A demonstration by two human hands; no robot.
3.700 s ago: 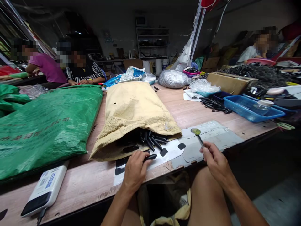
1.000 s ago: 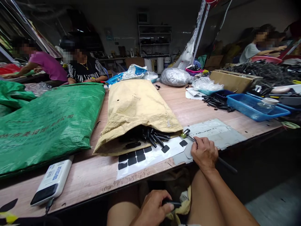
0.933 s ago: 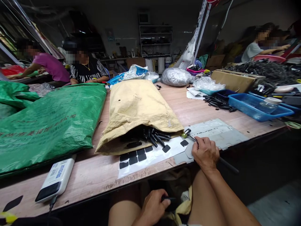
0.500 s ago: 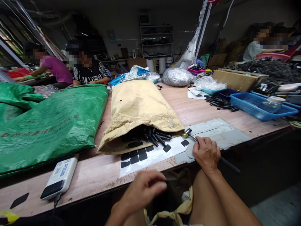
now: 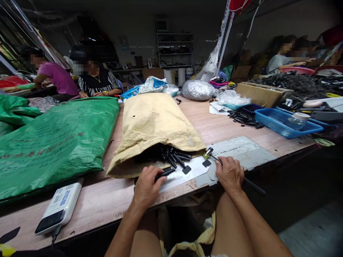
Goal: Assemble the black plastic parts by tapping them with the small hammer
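My left hand [image 5: 147, 185] is closed, thumb and fingers around a slim black tube-like piece [image 5: 166, 172] at the mouth of a tan sack [image 5: 160, 117]. Several similar black pieces [image 5: 175, 157] spill from that opening onto a white sheet [image 5: 197, 167] with black rounded squares [image 5: 186, 170]. My right hand [image 5: 229, 174] grips a small hammer [image 5: 208, 153] whose head is part yellow, part metal. Its head lies low beside the sack's right corner, over a grey plate [image 5: 249, 151], and the dark handle end [image 5: 254, 186] sticks out behind my wrist.
A green woven bag [image 5: 59, 135] fills the left, with a white power bank [image 5: 61, 205] before it. Blue trays [image 5: 284, 123], a cardboard box [image 5: 259, 93] and a pile of black parts [image 5: 292, 85] stand at right. An open tan bag [image 5: 198, 246] hangs between my knees. Several people sit behind.
My left hand has risen from below the table edge to the sack's mouth and now grips a black tube-like piece. My right hand keeps its hold on the hammer. The view has shifted slightly.
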